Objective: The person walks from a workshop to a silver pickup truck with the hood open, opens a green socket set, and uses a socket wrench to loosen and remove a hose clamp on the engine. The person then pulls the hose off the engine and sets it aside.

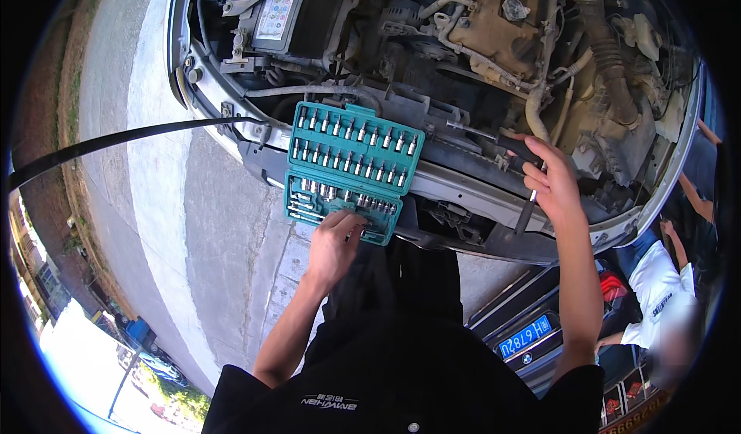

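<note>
A teal socket set case [356, 147] lies opened on the car's front edge, rows of bit sockets in its lid and sockets in its lower tray. My left hand [336, 241] reaches into that tray, its fingers curled together; whatever they pinch is hidden. Over the engine bay, my right hand [557, 179] grips a driver handle [519, 149], black with a metal shaft [472, 130] pointing left. From below the same hand sticks out a second tool with a black handle [526, 216] and a silver neck; its upper end is hidden by the fingers.
The engine [494, 40] and a battery [297, 17] sit beyond the case. A thin black rod [116, 137] crosses the left side to the car's front. Another person in a white shirt [660, 291] and a dark car [502, 318] are at the lower right.
</note>
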Available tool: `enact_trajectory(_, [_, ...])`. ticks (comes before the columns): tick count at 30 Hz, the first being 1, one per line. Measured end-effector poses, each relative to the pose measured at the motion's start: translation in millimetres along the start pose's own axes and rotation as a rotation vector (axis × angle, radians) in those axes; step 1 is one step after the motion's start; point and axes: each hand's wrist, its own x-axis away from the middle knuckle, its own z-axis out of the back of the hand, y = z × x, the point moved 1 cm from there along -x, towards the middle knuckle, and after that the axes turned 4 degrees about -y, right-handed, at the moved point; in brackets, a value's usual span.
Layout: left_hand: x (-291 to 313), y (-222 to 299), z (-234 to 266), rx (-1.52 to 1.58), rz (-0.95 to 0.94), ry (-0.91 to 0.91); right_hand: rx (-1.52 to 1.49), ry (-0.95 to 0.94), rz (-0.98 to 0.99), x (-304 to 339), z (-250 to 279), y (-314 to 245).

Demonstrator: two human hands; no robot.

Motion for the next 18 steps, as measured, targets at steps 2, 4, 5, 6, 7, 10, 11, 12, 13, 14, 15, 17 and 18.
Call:
enact_trajectory(2, [-3.6,-3.8,-2.3,-0.021,-0.013,-0.014,-0.021,-0.03,0.021,-0.4,-2.4,1.5])
enact_trajectory(4, [-5.8,-8.2,-1.3,-0.027,-0.05,-0.03,-0.04,0.003,0.024,-0.9,-4.2,4.9])
enact_trajectory(5, [-6.1,-10.4,1.0,-0.038,-0.069,-0.007,-0.046,0.033,0.028,-1.0,-5.7,7.7])
enact_trajectory(6, [-6.0,-13.1,4.6,0.026,-0.051,0.026,-0.053,0.041,0.038,-0.9,-8.3,11.3])
enact_trajectory(7, [-5.6,-16.0,9.2,0.088,-0.034,0.058,-0.078,0.075,0.024,-0.8,-12.0,16.3])
enact_trajectory(10, [-2.9,-27.6,27.0,0.18,0.038,0.166,-0.13,0.044,-0.051,-0.3,-35.3,41.0])
enact_trajectory(11, [-2.0,-32.8,33.2,0.209,0.099,0.213,-0.143,0.006,-0.048,-0.6,-47.6,52.3])
enact_trajectory(12, [-1.6,-38.3,39.0,0.252,0.145,0.283,-0.156,-0.023,-0.056,-1.6,-61.8,64.9])
enact_trajectory(13, [-1.7,-44.4,43.9,0.284,0.231,0.328,-0.143,-0.068,-0.044,-3.3,-77.7,78.1])
enact_trajectory(14, [-2.4,-49.6,48.5,0.274,0.245,0.391,-0.128,-0.113,-0.026,-5.5,-94.7,91.5])
enact_trajectory(15, [-3.8,-54.5,52.5,0.244,0.257,0.438,-0.087,-0.169,0.013,-8.2,-112.4,104.4])
enact_trajectory(17, [-7.7,-62.8,58.8,0.176,0.307,0.494,0.039,-0.222,0.096,-14.5,-146.5,126.7])
enact_trajectory(18, [-10.0,-66.1,61.0,0.165,0.322,0.495,0.129,-0.213,0.108,-17.7,-161.3,135.6])
